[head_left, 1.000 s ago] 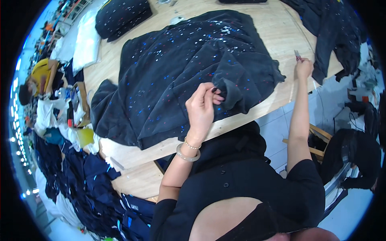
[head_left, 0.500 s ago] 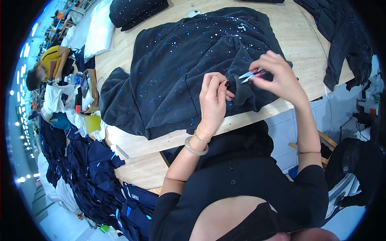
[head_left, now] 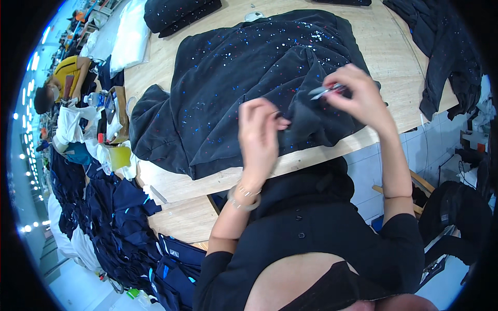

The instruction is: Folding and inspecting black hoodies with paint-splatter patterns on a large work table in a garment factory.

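Head view shows us a charcoal-black soft fabric garment with white, blue and red specks (head_left: 223,88), spread in loose folds on a pale wooden tabletop (head_left: 391,59) in front of us. Our right hand (head_left: 355,96) grips small silver pointed thread snips (head_left: 318,93) above the garment's right part. Our left hand (head_left: 259,127), blurred, has its fingers curled over the cloth near the front edge; we cannot tell whether they pinch it. Beyond the garment, toward the left, we see a folded black speckled bundle (head_left: 181,14) beside a white glossy stack (head_left: 128,39). Heaped navy-blue cloth (head_left: 111,217) lies at our left.
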Tool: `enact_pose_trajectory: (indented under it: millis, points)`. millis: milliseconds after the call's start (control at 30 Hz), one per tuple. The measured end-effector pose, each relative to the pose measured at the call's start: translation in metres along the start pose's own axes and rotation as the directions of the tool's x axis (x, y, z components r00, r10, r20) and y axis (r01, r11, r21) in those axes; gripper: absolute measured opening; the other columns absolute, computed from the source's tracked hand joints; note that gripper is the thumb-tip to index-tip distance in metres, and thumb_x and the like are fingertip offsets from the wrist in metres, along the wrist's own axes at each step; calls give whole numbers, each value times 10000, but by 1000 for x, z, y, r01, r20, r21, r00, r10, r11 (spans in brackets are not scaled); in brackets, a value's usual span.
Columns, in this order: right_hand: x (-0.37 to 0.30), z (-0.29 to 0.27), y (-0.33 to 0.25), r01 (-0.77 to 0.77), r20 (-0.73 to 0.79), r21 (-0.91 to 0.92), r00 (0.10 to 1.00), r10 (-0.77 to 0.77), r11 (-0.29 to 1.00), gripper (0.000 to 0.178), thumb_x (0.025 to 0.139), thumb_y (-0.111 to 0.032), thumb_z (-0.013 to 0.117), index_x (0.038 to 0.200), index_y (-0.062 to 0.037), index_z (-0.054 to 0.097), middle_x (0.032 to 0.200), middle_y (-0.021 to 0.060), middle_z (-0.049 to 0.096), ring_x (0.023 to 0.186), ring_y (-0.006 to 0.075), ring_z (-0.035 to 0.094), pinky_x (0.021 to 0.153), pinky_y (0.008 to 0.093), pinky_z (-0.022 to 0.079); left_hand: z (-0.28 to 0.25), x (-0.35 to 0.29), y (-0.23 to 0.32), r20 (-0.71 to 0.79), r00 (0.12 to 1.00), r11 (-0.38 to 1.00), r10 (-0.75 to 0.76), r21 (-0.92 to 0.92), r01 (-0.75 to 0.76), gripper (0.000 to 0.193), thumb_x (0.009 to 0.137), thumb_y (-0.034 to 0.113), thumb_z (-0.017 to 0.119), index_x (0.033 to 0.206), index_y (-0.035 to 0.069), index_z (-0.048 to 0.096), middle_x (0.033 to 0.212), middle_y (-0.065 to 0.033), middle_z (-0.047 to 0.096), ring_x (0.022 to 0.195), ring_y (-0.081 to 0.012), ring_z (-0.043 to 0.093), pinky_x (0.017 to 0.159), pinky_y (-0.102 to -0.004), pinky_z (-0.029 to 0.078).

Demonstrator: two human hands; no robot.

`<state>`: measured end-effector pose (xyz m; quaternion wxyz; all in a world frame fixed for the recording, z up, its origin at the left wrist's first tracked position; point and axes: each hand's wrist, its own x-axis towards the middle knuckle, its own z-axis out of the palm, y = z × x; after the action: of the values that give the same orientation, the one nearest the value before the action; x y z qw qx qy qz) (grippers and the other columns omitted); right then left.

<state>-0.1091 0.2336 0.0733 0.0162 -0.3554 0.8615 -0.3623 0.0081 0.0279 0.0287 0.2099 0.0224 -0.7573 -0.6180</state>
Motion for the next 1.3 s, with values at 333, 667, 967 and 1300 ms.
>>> enact_pose_trajectory:
  millis: [333, 667, 967, 1300]
  points:
    - [-149, -73, 298, -777, -664, -400, 612, 430, 487, 370, 864, -237, 610, 1208, -104, 585, 1198, 165, 585, 1077, 352, 560, 904, 392, 443, -259, -102, 20, -364, 918, 165, -155, 907, 388, 148, 871, 38, 608, 994, -31, 653, 968, -158, 610, 890, -312, 621, 812, -378, 490]
    - [-53, 14, 59, -150, 313, 206, 946, 80, 967, 584, 786, -178, 700, 1332, -108, 507, 1433, 129, 426, 1379, 307, 313, 1126, 402, 245, -21, 14, -45, 405, 908, 891, 105, 368, -267, 384, 784, -144, 511, 1112, 35, 601, 1102, -93, 614, 965, -187, 633, 819, -285, 499]
    - [-83, 65, 29, -248, 328, -144, 901, 283, 958, 893, 657, -234, 804, 1440, -237, 374, 1557, 60, 206, 1453, 277, 104, 1152, 521, 70, -12, 35, -74, 227, 964, 981, 141, 102, -168, 206, 689, -101, 591, 805, 18, 470, 751, -6, 484, 628, -75, 434, 574, -206, 378]
    - [-84, 74, 23, -232, 141, -198, 955, 262, 952, 711, 752, -53, 692, 1396, -216, 439, 1502, 33, 337, 1414, 260, 248, 1142, 487, 163, -17, 24, -75, 108, 989, 994, -103, 55, 98, 287, 788, -69, 583, 1052, 34, 626, 805, 7, 481, 697, -62, 424, 593, -204, 348]
